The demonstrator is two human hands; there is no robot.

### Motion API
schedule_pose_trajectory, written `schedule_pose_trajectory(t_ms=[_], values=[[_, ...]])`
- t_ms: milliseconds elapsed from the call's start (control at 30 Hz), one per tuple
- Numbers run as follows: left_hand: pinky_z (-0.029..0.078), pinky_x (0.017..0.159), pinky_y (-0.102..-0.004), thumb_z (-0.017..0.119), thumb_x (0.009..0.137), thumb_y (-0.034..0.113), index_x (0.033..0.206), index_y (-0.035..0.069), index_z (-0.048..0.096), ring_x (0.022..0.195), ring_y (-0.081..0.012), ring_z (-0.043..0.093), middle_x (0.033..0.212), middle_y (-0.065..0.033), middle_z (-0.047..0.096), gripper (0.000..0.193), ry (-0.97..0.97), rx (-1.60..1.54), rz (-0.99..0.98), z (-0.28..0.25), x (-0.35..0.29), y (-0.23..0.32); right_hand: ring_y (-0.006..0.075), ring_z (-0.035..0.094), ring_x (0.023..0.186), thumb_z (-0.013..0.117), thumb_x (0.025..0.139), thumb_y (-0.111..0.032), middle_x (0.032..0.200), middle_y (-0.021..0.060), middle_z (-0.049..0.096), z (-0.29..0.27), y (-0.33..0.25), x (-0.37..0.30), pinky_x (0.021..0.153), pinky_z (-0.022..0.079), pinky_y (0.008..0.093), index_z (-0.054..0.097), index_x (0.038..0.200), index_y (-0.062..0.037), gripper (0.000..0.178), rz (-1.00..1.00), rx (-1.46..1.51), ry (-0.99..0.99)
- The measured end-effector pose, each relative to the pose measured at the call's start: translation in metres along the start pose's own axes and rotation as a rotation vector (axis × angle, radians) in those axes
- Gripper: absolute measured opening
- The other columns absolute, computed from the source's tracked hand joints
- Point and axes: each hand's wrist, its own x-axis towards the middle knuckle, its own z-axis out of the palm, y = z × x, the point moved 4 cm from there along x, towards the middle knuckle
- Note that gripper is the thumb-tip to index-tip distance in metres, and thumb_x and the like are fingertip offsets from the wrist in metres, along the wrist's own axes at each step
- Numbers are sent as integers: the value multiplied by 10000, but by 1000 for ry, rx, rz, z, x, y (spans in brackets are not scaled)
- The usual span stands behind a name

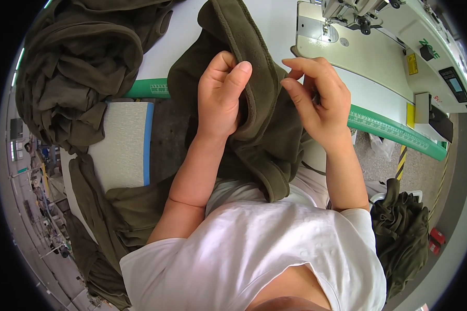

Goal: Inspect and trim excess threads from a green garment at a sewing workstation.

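Observation:
A dark olive fleece garment piece (pixel 262 78) with a thick seamed edge hangs over the table edge and down onto my lap. My left hand (pixel 223 90) is closed on its folded edge, thumb on top. Just right of the cloth, my right hand (pixel 316 90) hovers with thumb and forefinger apart and the other fingers curled. A small dark patch shows inside those curled fingers; I cannot tell whether it is an object or shadow. Beyond my right hand is the needle area of a sewing machine (pixel 326 32).
A large heap of olive fabric (pixel 83 67) lies at left, above a pale blue-edged board (pixel 122 145). More fabric (pixel 119 217) drapes beside my left arm. A green ruler-marked strip (pixel 394 132) lines the white table's edge. Another olive pile (pixel 402 228) sits at lower right.

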Motion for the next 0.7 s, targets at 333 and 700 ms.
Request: schedule_pose_trajectory(t_ms=[333,700], values=[[385,584,-165,599,842,-9,767,60,454,635,0,436,744,27,532,176,-34,108,139,2,-8,-1,114,445,563,661,740,61,731,46,540,0,8,-4,499,375,235,535,861,-20,192,101,24,-14],[392,532,-159,598,814,-57,740,55,424,625,6,448,736,26,523,219,-71,228,178,3,-16,-5,88,478,590,574,832,60,743,19,514,3,-1,4,527,386,199,544,879,2,81,-111,-216,-138]])
